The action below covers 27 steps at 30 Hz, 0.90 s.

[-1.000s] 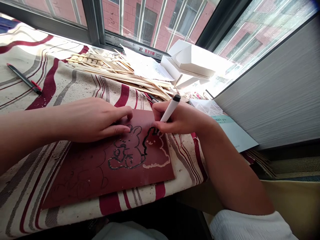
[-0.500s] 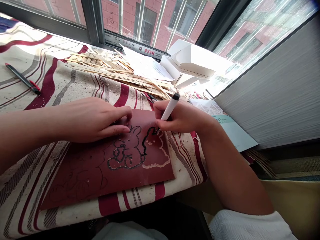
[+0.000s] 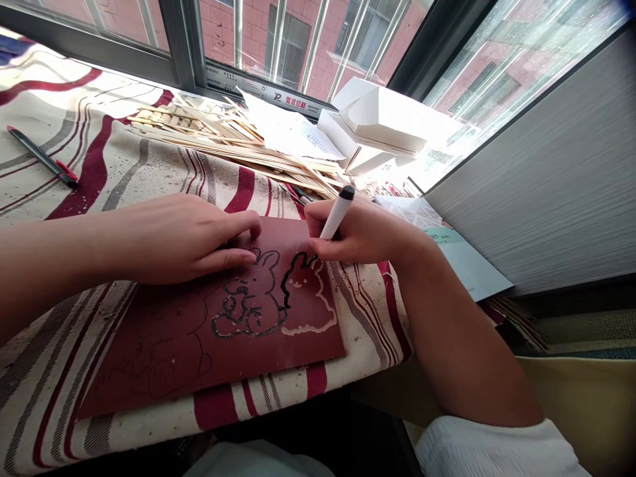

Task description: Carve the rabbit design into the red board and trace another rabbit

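A dark red board (image 3: pixel 189 344) lies on the striped cloth (image 3: pixel 59 192), carved with cartoon animal outlines; one rabbit outline (image 3: pixel 248 298) is inked black and the figure to its right (image 3: pixel 308 298) is partly inked. My left hand (image 3: pixel 179 235) rests flat on the board's upper left, fingers stretched toward the rabbit. My right hand (image 3: pixel 362 232) is closed round a white marker (image 3: pixel 336 212) with a black cap end, its tip on the top of the right figure.
A black and red pen (image 3: pixel 42 159) lies at the far left. Thin wooden strips (image 3: pixel 233 146), papers (image 3: pixel 293 132) and white cardboard boxes (image 3: pixel 382 122) are piled by the window. A pale booklet (image 3: pixel 462 262) lies at the right beside a grey panel (image 3: pixel 546 179).
The marker tip has crept a little to the right along the top of the right figure, extending the black line. My left hand has stayed put.
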Motion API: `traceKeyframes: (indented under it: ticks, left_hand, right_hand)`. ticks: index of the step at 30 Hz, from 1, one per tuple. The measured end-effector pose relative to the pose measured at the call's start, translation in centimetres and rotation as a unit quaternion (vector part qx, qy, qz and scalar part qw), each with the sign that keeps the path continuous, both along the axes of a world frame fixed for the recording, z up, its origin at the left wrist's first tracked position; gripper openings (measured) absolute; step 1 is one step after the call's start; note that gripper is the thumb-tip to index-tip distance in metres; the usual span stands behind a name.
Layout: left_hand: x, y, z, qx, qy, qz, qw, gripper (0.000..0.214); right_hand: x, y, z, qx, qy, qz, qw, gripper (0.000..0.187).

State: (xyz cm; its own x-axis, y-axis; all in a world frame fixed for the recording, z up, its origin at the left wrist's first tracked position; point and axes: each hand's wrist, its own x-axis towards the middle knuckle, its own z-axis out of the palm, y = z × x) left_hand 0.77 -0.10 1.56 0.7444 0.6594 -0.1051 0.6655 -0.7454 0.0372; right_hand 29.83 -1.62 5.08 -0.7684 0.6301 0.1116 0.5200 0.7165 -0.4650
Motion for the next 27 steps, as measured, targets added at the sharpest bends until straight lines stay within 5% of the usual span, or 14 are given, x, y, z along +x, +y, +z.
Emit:
traceKeyframes:
  ticks: [27]
  left_hand:
    - [0.01,0.01,0.06,-0.006,-0.024,-0.014,1.000,0.050]
  right_hand:
    - [-0.26,0.09,-0.38,0.004,0.021,0.023,1.000,0.023]
